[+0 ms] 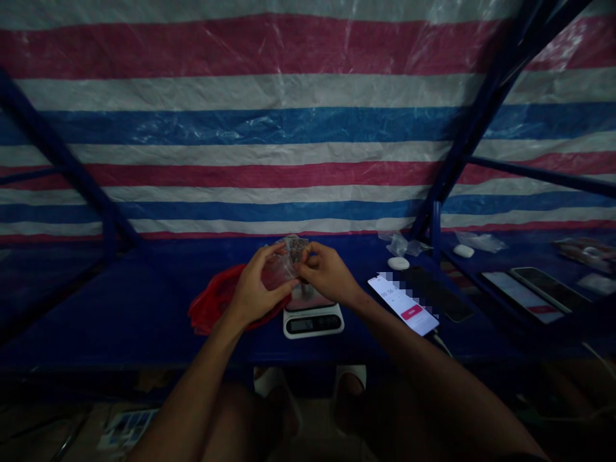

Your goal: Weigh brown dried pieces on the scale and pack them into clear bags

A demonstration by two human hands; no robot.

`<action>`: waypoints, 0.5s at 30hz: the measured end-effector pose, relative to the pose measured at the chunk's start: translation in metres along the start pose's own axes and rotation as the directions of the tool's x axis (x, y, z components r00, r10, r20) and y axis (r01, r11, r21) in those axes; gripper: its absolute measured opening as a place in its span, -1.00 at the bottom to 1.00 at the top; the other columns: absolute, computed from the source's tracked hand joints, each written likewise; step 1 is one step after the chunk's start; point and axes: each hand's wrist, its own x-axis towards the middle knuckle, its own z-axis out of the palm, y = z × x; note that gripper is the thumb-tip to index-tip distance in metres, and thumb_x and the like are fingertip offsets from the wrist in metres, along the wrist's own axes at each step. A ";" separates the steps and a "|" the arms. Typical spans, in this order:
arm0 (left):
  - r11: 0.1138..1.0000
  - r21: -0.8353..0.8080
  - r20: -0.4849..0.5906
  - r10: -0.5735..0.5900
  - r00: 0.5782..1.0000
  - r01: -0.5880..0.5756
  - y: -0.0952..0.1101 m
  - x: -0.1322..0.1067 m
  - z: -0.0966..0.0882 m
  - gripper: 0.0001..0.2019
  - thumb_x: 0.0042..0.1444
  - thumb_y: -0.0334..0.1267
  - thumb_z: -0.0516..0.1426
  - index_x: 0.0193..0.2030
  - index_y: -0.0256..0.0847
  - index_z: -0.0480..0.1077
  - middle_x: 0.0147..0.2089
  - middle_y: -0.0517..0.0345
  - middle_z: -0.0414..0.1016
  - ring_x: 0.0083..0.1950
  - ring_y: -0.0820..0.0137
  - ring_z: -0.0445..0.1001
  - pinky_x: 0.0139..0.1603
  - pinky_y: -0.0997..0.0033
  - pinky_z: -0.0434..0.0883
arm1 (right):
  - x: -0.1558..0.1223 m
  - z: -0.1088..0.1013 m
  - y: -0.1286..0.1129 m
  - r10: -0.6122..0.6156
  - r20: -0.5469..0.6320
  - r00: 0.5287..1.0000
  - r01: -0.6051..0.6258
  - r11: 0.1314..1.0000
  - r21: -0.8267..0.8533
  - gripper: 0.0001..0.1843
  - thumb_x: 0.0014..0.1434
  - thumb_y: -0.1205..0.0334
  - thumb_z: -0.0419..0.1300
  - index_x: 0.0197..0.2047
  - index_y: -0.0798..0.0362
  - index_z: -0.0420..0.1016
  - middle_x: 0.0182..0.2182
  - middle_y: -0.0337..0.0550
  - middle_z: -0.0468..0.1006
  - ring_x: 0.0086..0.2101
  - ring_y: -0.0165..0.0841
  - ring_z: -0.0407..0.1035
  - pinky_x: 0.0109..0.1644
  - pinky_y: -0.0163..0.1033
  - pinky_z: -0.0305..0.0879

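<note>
My left hand (pixel 255 289) curves round a small clear plastic bag (pixel 283 271), thumb on the near side. At the bag's right edge, my right hand (pixel 325 269) is closed, its thumb and fingertips pinching the plastic. Something small and dark shows through the top of the bag, too blurred to name. Just below both hands stands a white digital scale (pixel 312 324) with a dark display, its platform partly covered by them. To the left lies a red plastic bag or basket (pixel 214 305), partly behind my left hand and wrist.
A lit phone (pixel 404 305) showing a timer lies right of the scale, beside a dark phone (pixel 440 295). Behind them are a white earbud case (pixel 398 263) and crumpled clear plastic (pixel 402 245). Blue metal bars (pixel 474 135) slant up at both sides before a striped tarp (pixel 269 173).
</note>
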 end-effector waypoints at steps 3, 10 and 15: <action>0.999 -0.029 -0.021 -0.037 0.999 0.036 -0.004 -0.002 -0.004 -0.36 0.14 -0.11 0.32 0.33 -0.11 0.27 0.19 -0.06 0.51 0.14 0.17 0.56 0.22 0.06 0.49 | 0.001 -0.005 0.003 0.006 0.018 1.000 -0.006 1.000 -0.016 -0.85 0.15 0.25 0.25 -0.28 -0.01 0.32 -0.50 -0.29 0.57 -0.50 -0.38 0.49 -0.43 -0.32 0.36; 0.985 0.157 0.156 -0.093 0.983 0.068 -0.021 -0.007 -0.017 -0.31 0.09 -0.14 0.32 0.36 -0.09 0.27 0.17 -0.01 0.52 0.19 0.15 0.52 0.26 0.05 0.44 | -0.003 -0.060 0.026 -0.073 0.090 0.993 0.105 0.899 -0.426 -0.70 0.19 0.31 0.27 0.01 0.10 0.53 -0.03 -0.01 0.66 -0.08 -0.25 0.56 0.02 -0.12 0.45; 0.971 0.226 0.251 -0.133 0.959 0.075 -0.027 -0.007 -0.013 -0.23 0.05 -0.10 0.36 0.40 -0.10 0.25 0.18 0.00 0.52 0.21 0.13 0.51 0.29 0.05 0.41 | -0.003 -0.063 0.043 0.056 0.260 0.964 0.090 0.852 -0.516 -0.57 0.13 0.17 0.40 0.06 0.11 0.60 -0.01 0.03 0.66 -0.05 -0.16 0.54 0.05 -0.08 0.44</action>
